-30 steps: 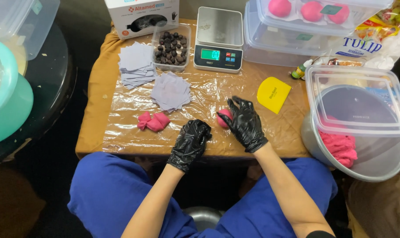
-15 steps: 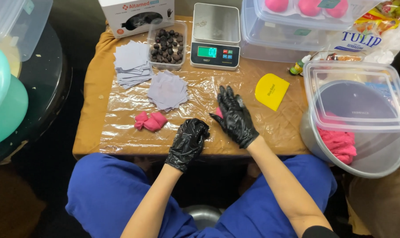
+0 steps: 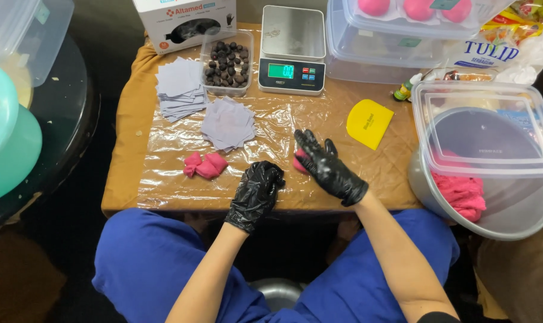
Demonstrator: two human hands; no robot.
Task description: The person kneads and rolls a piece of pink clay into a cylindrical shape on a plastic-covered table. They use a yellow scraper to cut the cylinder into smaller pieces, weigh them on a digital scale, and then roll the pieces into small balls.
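Both my hands wear black gloves over a small table covered with clear plastic film [image 3: 163,179]. My right hand [image 3: 325,167] lies flat with fingers stretched over a pink dough ball [image 3: 299,160], pressing or rolling it on the film. My left hand [image 3: 256,192] rests curled near the table's front edge, with nothing visible in it. A second lump of pink dough [image 3: 206,165] lies to the left of my left hand. Beyond it sits a loose pile of grey paper squares [image 3: 227,123].
A digital scale [image 3: 293,51], a tub of dark round pieces [image 3: 226,62], another paper stack [image 3: 179,88] and a glove box [image 3: 185,23] line the back. A yellow scraper [image 3: 369,122] lies right. A metal bowl of pink dough [image 3: 463,192] under a plastic lid stands far right.
My right hand has opened from cupped to flat over the pink dough ball and slid slightly left and forward. My left hand has stayed curled at the front edge.
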